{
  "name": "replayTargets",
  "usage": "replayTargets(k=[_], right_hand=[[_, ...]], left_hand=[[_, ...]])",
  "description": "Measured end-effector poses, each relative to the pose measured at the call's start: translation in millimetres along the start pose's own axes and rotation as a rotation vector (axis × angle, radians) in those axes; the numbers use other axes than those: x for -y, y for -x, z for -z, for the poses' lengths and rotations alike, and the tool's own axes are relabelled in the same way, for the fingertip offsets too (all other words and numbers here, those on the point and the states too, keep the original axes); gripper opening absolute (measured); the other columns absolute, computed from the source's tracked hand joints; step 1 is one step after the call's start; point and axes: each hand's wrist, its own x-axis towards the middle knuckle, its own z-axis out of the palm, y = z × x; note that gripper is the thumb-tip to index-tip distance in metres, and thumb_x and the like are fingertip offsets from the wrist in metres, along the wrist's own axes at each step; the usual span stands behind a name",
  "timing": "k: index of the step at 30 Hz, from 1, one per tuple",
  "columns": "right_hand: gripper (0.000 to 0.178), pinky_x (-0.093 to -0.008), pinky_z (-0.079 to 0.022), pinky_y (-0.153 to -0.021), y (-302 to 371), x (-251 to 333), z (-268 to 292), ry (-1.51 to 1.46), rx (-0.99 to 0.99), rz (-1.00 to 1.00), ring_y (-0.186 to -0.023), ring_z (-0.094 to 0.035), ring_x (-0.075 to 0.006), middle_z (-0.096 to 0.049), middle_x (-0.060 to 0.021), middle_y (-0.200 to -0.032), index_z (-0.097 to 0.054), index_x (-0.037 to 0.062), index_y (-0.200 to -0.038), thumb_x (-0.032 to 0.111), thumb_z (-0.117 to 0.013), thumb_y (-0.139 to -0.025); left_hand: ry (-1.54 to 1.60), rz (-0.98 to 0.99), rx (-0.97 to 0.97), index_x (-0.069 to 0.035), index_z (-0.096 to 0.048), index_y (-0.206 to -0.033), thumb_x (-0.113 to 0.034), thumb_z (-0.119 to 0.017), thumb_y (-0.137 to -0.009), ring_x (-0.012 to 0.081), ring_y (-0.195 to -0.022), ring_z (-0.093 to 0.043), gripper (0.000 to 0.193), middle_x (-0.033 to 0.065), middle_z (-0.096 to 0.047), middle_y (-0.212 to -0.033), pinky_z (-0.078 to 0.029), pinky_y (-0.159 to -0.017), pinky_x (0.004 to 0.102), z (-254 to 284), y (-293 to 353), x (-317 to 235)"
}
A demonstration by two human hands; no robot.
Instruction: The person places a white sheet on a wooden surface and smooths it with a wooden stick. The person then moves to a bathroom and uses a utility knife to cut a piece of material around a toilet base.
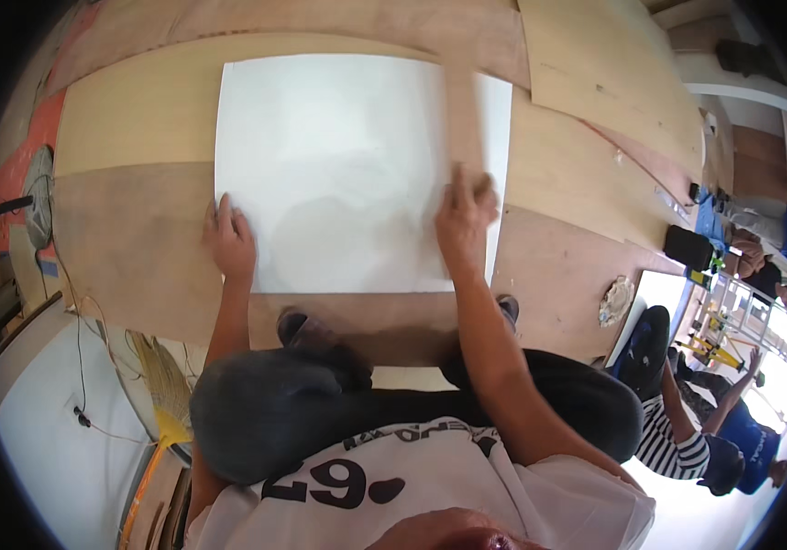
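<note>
White cloth comes nearest: the shirt (467,454), and past it dark trousers (260,394) bent in a deep squat, which keeps the body low and both arms free to reach forward. One shoe (293,324) stands just short of the sheet's near edge, so no weight falls on its face.

The left hand (231,246) lies at the near left edge of the white sheet (357,174), seemingly to steady it; whether its fingers pinch the rim or only rest there, I cannot tell. The right hand (467,225) has its fingers closed round the near end of a brown strip (462,110) — blurred, so likely moving. Gripped by one end, the strip reaches along the sheet's right side and past its far edge.

The sheet lies flat on plywood (137,215), whose broad panels probably give it even support. Off to the left is a broom (162,371) — out of the hands' way. Farther right, one person in stripes (673,445) and another in blue (747,440) sit close together.
</note>
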Motion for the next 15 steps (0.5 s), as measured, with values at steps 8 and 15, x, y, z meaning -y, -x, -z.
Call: replayTargets(k=[8, 15], right_hand=[[0.043, -0.0532, -0.035, -0.098, -20.0, 52.8, 4.3, -0.090, 0.013, 0.131, -0.118, -0.041, -0.0457, -0.038, -0.0288, -0.136, -0.055, 0.0170, -0.132, 0.015, -0.060, -0.089], [0.041, -0.0508, -0.035, -0.098, -26.6, 77.6, -10.4, -0.088, 0.092, 0.268, -0.119, -0.042, -0.0445, -0.041, -0.0286, -0.133, -0.058, 0.0165, -0.130, 0.018, -0.061, -0.089]], left_hand=[[-0.047, 0.017, 0.013, -0.008, -0.058, -0.125, -0.019, -0.056, -0.091, 0.0385, -0.109, -0.055, 0.036, 0.0243, -0.054, -0.124, -0.043, -0.093, 0.0467, 2.0, 6.1, 6.9], [-0.007, 0.066, -0.018, -0.009, -0.058, -0.125, -0.020, -0.057, -0.091, 0.0360, -0.111, -0.053, 0.036, 0.0208, -0.053, -0.125, -0.040, -0.096, 0.0464, 3.6, 1.6, 5.4]])
